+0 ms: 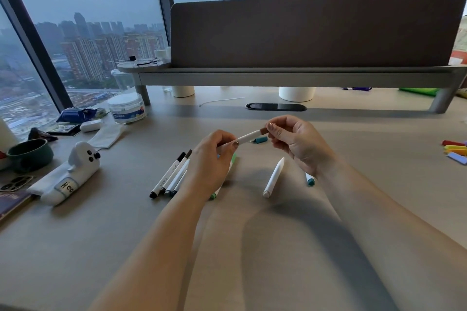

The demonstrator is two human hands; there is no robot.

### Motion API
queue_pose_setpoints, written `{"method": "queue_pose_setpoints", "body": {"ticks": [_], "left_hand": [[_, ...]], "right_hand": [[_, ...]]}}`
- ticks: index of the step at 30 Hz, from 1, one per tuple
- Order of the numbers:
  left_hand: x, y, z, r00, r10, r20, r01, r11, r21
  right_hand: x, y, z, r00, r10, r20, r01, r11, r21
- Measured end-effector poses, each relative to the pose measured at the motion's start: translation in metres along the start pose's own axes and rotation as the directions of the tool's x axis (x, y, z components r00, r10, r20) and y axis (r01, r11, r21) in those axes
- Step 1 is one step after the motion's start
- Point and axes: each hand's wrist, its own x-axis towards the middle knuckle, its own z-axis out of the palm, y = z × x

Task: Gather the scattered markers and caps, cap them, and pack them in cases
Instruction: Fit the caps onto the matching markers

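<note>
My left hand point(212, 159) grips the white barrel of a marker point(246, 138) held above the desk. My right hand point(295, 139) pinches a brown cap point(264, 131) at the marker's far end. A teal cap point(260, 139) lies on the desk just behind them. Three capped markers point(171, 175) lie side by side to the left of my left hand. A green marker point(222, 184) is partly hidden under that hand. A white marker point(274, 177) lies between my arms, and a teal-ended marker point(310, 180) peeks out beside my right wrist. A white animal-shaped pencil case point(72, 174) lies at the left.
Several coloured markers or caps point(456, 149) lie at the right edge. A dark green bowl point(30, 154), a plastic jar point(126, 108) and snack packets point(75, 114) crowd the left by the window. A raised shelf with a divider point(290, 76) spans the back, with a person behind it.
</note>
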Motion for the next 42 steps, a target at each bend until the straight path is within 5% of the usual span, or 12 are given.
{"method": "queue_pose_setpoints", "body": {"ticks": [16,21,27,32,42], "left_hand": [[-0.008,0.011,0.008,1.0,0.013,-0.018,-0.012,0.999,0.03],[-0.014,0.015,0.011,0.993,-0.027,0.114,0.008,0.987,0.162],[-0.007,-0.003,-0.021,0.972,-0.219,-0.08,0.227,0.967,0.112],[-0.013,-0.037,-0.066,0.925,-0.304,-0.23,0.36,0.893,0.268],[-0.017,-0.051,-0.076,0.904,-0.395,-0.163,0.421,0.763,0.49]], "right_hand": [[-0.003,-0.001,0.009,0.992,-0.122,-0.01,0.12,0.985,-0.121],[-0.006,0.005,0.016,0.983,-0.182,-0.041,0.173,0.973,-0.155],[-0.001,0.015,0.013,0.964,-0.173,-0.2,0.143,0.978,-0.155],[0.002,0.021,0.012,0.944,-0.177,-0.277,0.121,0.971,-0.207],[0.003,0.026,0.019,0.952,-0.211,-0.22,0.158,0.959,-0.237]]}}
